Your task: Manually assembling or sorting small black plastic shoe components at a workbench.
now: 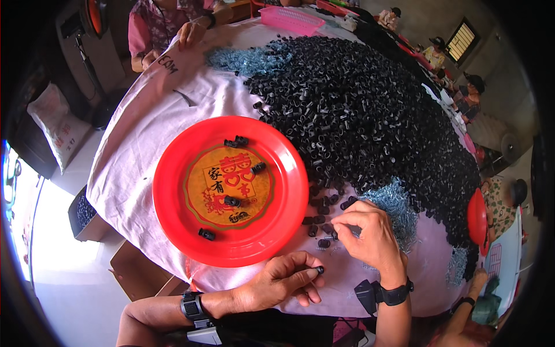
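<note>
just at left fingertips (pixel 306 277), black piece (pixel 319 270)

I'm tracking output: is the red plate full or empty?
Neither: a few black pieces lie scattered on the red plate, leaving most of its surface bare.

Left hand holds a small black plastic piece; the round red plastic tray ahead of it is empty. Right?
Not quite: the round red plastic tray isn't empty; several black pieces lie in it, per the head view. The left hand does hold a small black plastic piece.
</note>
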`<state>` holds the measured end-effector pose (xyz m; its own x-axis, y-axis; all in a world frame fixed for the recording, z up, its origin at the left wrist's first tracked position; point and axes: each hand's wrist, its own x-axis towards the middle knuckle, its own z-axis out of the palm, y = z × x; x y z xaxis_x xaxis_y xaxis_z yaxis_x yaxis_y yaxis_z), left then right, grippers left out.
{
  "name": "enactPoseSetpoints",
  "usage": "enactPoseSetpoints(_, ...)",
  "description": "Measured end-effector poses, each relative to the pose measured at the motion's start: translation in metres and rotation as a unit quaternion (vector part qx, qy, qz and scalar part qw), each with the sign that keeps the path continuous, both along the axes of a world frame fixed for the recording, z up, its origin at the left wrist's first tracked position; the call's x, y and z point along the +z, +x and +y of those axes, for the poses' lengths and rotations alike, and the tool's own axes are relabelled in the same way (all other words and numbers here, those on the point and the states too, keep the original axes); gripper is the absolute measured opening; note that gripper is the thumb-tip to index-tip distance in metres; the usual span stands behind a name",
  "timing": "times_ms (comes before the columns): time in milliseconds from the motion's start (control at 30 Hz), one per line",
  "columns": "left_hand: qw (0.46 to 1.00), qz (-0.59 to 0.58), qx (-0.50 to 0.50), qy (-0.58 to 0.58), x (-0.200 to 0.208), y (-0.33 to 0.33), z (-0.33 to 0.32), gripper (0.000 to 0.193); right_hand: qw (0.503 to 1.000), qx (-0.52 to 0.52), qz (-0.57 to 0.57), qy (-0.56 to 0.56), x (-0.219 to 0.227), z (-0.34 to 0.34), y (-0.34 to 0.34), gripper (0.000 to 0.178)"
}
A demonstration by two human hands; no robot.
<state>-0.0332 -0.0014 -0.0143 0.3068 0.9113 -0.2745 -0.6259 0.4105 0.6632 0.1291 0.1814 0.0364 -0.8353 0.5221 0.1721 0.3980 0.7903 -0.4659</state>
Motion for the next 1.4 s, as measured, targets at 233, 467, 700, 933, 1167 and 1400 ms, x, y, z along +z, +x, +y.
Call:
enactPoseSetpoints(233, 0.997, -0.018, 0.07, 0.01, -0.005, 0.009, -0.003, 0.023, 0.993, -0.097, 0.018, 0.07, -0.001, 0.016, 0.008, 0.014)
enactPoseSetpoints(467, 0.994, -0.036, 0.097, 0.018, -0.004, 0.01, -0.004, 0.022, 0.993, -0.1, 0.02, 0.059, -0.002, 0.015, 0.016, 0.021)
enactPoseSetpoints(700, 0.996, -0.015, 0.091, 0.019, -0.003, 0.009, -0.004, 0.023, 0.986, -0.111, -0.035, 0.116, -0.006, 0.009, 0.054, 0.022)
enactPoseSetpoints(933, 0.997, 0.005, 0.073, 0.02, -0.003, 0.011, 0.0, 0.023, 0.987, -0.129, 0.013, 0.098, 0.007, 0.018, 0.027, 0.017)
enactPoseSetpoints(1167, 0.998, 0.003, 0.054, 0.039, -0.006, 0.007, -0.001, 0.021, 0.988, -0.112, 0.04, 0.097, -0.022, 0.037, -0.017, 0.014)
enactPoseSetpoints(1400, 0.997, -0.004, 0.064, 0.037, -0.005, 0.005, -0.001, 0.023, 0.98, -0.127, 0.153, -0.025, -0.001, -0.009, 0.004, 0.009)
